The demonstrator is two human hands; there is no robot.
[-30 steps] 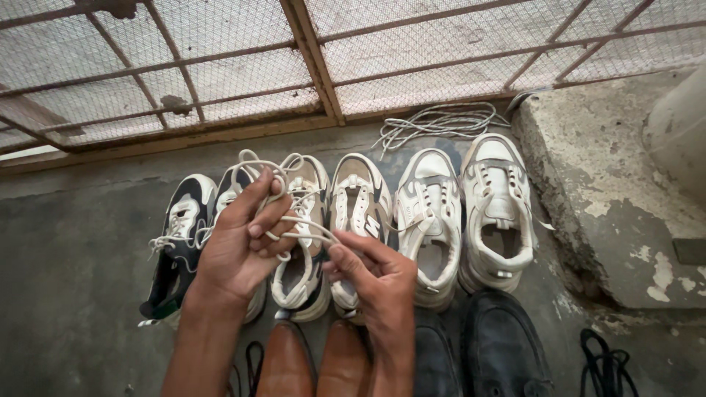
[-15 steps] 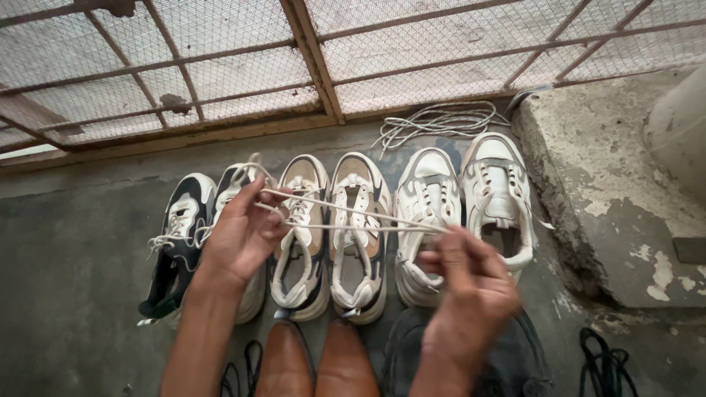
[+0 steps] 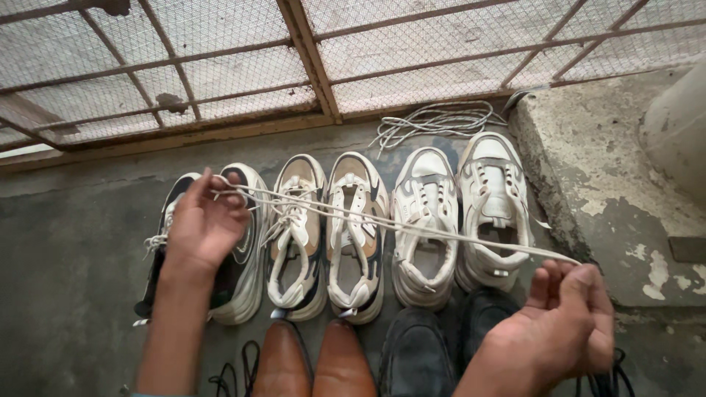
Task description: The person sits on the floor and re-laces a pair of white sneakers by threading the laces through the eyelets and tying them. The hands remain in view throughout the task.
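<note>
A flat white shoelace stretches doubled and taut across the frame's middle above scuffed sneakers, pinched in the left hand and in the curled right hand.

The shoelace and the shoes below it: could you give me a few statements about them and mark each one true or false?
1. Both hands, the left hand and the right hand, hold the white shoelace stretched between them. True.
2. The shoelace is black. False: it is white.
3. Six sneakers stand in a row on the floor. True.
4. The brown shoes sit in the far row by the mesh fence. False: they are nearest the camera.
</note>
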